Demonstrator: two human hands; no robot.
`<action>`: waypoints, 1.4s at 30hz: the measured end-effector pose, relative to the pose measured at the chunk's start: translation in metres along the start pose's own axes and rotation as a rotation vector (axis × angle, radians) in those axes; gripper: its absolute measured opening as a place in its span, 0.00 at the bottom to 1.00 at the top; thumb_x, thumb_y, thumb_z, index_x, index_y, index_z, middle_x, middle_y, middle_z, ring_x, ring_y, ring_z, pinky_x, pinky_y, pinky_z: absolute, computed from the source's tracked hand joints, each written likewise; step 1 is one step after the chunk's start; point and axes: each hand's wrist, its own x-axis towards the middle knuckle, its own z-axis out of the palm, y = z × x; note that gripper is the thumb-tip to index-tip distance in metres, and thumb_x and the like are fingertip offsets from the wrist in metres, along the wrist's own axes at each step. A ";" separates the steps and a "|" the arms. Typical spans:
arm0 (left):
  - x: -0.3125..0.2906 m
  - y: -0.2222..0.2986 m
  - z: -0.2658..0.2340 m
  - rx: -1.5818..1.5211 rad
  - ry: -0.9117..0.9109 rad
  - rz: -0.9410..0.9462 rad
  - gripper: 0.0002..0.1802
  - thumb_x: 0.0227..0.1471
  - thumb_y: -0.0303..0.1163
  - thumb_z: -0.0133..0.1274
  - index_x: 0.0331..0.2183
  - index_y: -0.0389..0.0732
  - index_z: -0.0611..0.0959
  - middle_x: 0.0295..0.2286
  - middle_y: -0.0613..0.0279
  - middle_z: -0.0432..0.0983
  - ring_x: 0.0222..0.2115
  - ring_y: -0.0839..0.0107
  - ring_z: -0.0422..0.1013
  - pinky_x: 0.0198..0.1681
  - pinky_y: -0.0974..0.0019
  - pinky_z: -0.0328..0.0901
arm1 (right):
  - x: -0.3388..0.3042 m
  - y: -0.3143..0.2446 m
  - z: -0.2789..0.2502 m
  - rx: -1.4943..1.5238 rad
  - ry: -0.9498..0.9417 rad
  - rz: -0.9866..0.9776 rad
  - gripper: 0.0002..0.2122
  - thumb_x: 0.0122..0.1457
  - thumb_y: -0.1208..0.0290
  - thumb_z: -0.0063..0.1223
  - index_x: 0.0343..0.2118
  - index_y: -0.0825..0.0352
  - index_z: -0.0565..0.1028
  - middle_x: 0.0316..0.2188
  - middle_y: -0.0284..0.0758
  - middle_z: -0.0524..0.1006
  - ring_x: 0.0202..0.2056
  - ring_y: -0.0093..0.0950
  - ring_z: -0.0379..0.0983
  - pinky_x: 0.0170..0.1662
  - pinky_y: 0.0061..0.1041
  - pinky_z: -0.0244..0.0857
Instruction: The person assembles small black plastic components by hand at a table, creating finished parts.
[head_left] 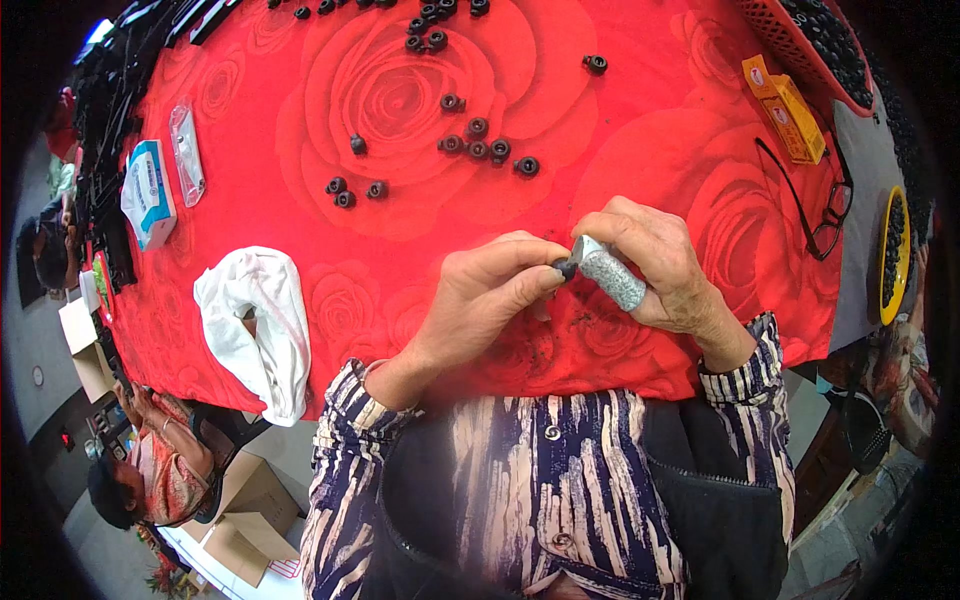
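Observation:
My left hand [495, 285] pinches a small black rubber-like part [567, 270] between thumb and fingertips. Wrapped in my right hand [655, 255] is a short tool with a speckled grey handle [613, 279]; its pale flat end meets the black part, and I cannot make out whether it is a blade. Both hands are close together above the red rose-patterned tablecloth [400, 235]. Dark crumbs [585, 320] lie on the cloth just below them. Beyond the hands, several similar black ring-shaped parts [527, 166] are scattered, with more at the far edge.
A white cloth [225, 300] lies left, near a blue-and-white box [150, 195] and a clear packet [186, 155]. At right are eyeglasses [830, 215], an orange box [785, 110], a red basket [800, 50] and a yellow dish [886, 300] of black parts. Another person [165, 460] sits lower left.

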 end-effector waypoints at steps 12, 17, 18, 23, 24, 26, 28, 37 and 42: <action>0.000 -0.006 -0.004 0.007 0.020 -0.013 0.10 0.54 0.24 0.50 0.38 0.33 0.79 0.28 0.65 0.73 0.24 0.80 0.69 0.28 0.77 0.66 | 0.004 0.000 -0.010 -0.046 -0.198 -0.119 0.11 0.45 0.69 0.57 0.32 0.66 0.72 0.21 0.35 0.67 0.22 0.34 0.68 0.24 0.30 0.61; 0.004 0.000 -0.007 -0.197 0.103 0.020 0.09 0.53 0.24 0.50 0.37 0.32 0.80 0.28 0.65 0.74 0.23 0.81 0.69 0.28 0.76 0.66 | 0.002 -0.001 -0.008 0.090 -0.147 -0.134 0.14 0.41 0.71 0.60 0.32 0.66 0.72 0.21 0.35 0.69 0.21 0.32 0.68 0.23 0.28 0.61; 0.002 0.001 -0.006 -0.134 0.053 0.007 0.09 0.54 0.25 0.50 0.37 0.32 0.80 0.28 0.65 0.74 0.23 0.81 0.69 0.28 0.76 0.66 | 0.003 -0.002 -0.008 0.170 -0.080 -0.074 0.15 0.40 0.71 0.61 0.32 0.67 0.72 0.22 0.34 0.69 0.21 0.32 0.68 0.23 0.28 0.61; -0.001 -0.005 -0.006 -0.217 -0.101 -0.075 0.11 0.54 0.29 0.52 0.37 0.31 0.79 0.27 0.64 0.74 0.23 0.80 0.69 0.25 0.76 0.68 | 0.000 -0.007 0.011 0.012 0.135 -0.259 0.19 0.39 0.75 0.61 0.38 0.71 0.74 0.21 0.34 0.70 0.21 0.29 0.69 0.21 0.26 0.61; -0.001 -0.005 -0.005 -0.215 -0.100 -0.076 0.11 0.54 0.29 0.52 0.37 0.31 0.79 0.27 0.64 0.74 0.23 0.80 0.69 0.25 0.76 0.68 | -0.001 -0.009 0.011 0.013 0.137 -0.259 0.19 0.39 0.75 0.61 0.38 0.71 0.74 0.21 0.34 0.70 0.21 0.29 0.69 0.21 0.26 0.61; 0.000 -0.006 -0.003 -0.324 -0.123 -0.198 0.12 0.54 0.30 0.52 0.38 0.31 0.79 0.26 0.64 0.74 0.22 0.79 0.69 0.24 0.75 0.68 | -0.004 -0.010 0.011 -0.030 0.157 -0.279 0.18 0.39 0.75 0.60 0.38 0.71 0.75 0.21 0.34 0.70 0.20 0.28 0.68 0.21 0.26 0.60; 0.000 -0.014 -0.004 -0.369 -0.133 -0.182 0.13 0.55 0.29 0.51 0.39 0.32 0.78 0.28 0.59 0.75 0.23 0.76 0.71 0.23 0.74 0.69 | -0.006 -0.011 0.012 -0.042 0.169 -0.286 0.18 0.39 0.75 0.60 0.37 0.72 0.75 0.20 0.34 0.70 0.18 0.28 0.67 0.20 0.26 0.59; 0.000 -0.015 -0.003 -0.443 -0.126 -0.188 0.13 0.55 0.29 0.50 0.40 0.31 0.78 0.29 0.58 0.75 0.23 0.76 0.72 0.23 0.74 0.70 | -0.006 -0.010 0.016 -0.121 0.232 -0.374 0.19 0.34 0.74 0.61 0.34 0.73 0.74 0.19 0.33 0.68 0.17 0.25 0.65 0.18 0.24 0.56; -0.002 -0.006 -0.004 -0.344 -0.125 -0.126 0.11 0.55 0.28 0.50 0.38 0.30 0.78 0.31 0.56 0.76 0.23 0.76 0.72 0.24 0.74 0.68 | -0.006 -0.011 0.015 -0.136 0.242 -0.375 0.14 0.38 0.75 0.61 0.30 0.70 0.73 0.18 0.32 0.66 0.16 0.25 0.63 0.17 0.25 0.55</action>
